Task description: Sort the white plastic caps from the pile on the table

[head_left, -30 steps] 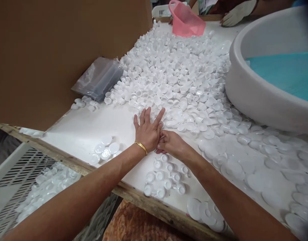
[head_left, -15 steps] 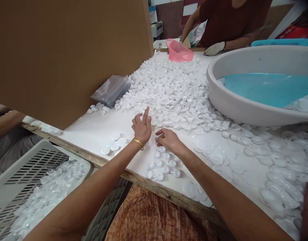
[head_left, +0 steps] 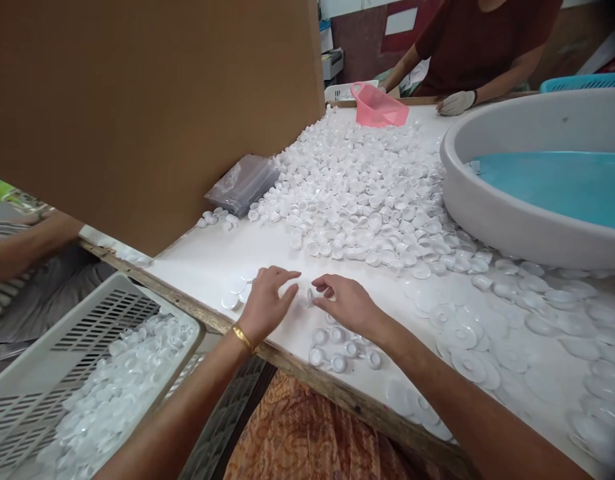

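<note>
My left hand [head_left: 265, 303], with a gold bangle on its wrist, rests near the table's front edge with fingers curled. My right hand [head_left: 346, 301] faces it a few centimetres away, fingertips pinched. Between the two hands sits a small white plastic cap [head_left: 303, 294]; both hands' fingertips seem to touch it. A small group of white caps [head_left: 343, 348] lies under my right wrist. A few flat white discs [head_left: 236, 293] lie just left of my left hand. A large heap of white caps [head_left: 367, 193] covers the white table [head_left: 212, 260] beyond.
A tall cardboard sheet [head_left: 152, 113] stands at the left. A big grey basin with a blue bottom [head_left: 507, 213] sits at right. A white slotted crate with caps [head_left: 82, 373] is at lower left. Plastic bags [head_left: 242, 181], a pink scoop [head_left: 378, 107] and another person's gloved hand [head_left: 455, 103] are at the back.
My left hand has pulled back from the heap's edge toward the front edge and curled its fingers. My right hand stays close beside it. The view has tilted up.
</note>
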### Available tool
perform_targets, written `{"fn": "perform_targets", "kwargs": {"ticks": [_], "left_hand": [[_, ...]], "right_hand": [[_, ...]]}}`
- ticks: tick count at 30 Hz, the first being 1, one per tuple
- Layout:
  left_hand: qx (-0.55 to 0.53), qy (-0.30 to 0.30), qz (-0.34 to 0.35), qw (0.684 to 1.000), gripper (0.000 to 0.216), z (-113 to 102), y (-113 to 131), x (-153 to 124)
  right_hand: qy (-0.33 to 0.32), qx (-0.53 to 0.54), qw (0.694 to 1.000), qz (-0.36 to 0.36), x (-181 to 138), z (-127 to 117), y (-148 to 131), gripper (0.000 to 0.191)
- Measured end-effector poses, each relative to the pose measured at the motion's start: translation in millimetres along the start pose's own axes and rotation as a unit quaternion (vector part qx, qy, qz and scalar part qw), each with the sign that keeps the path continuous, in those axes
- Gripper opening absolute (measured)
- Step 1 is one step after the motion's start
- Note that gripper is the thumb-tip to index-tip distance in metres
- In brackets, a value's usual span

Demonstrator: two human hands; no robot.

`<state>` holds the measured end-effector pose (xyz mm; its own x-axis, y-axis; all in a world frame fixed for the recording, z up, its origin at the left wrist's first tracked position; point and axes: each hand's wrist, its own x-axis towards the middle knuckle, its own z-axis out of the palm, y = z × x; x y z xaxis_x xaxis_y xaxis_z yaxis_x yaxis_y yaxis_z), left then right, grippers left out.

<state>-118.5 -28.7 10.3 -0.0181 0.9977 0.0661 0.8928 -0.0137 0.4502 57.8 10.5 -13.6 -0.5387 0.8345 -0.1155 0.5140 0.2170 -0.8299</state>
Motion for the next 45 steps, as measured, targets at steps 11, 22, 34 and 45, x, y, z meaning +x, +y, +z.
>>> {"fn": "perform_targets", "kwargs": {"ticks": [11,22,34,45], "left_hand": [[-0.148,0.097,-0.019,0.984,0.034,12.2,20.8,-25.5],[-0.297,0.201,-0.008,0.933,0.011,15.7,38.5,-28.9],[-0.275,0.182,-0.027,0.944,0.011,13.1,48.4,-25.2],[-0.367,0.083,-0.045,0.925,0.022,0.9,56.5,-36.2]], "right_hand": [[0.034,0.181,0.982,-0.047,-2.3,7.9,-19.2,0.030],[0.193,0.236,0.949,-0.084,-20.7,15.7,-28.6,0.025],[0.134,0.320,0.936,-0.058,-21.1,4.6,-18.7,0.025],[-0.062,0.535,0.842,0.032,-20.4,-7.0,-12.7,0.022]]}}
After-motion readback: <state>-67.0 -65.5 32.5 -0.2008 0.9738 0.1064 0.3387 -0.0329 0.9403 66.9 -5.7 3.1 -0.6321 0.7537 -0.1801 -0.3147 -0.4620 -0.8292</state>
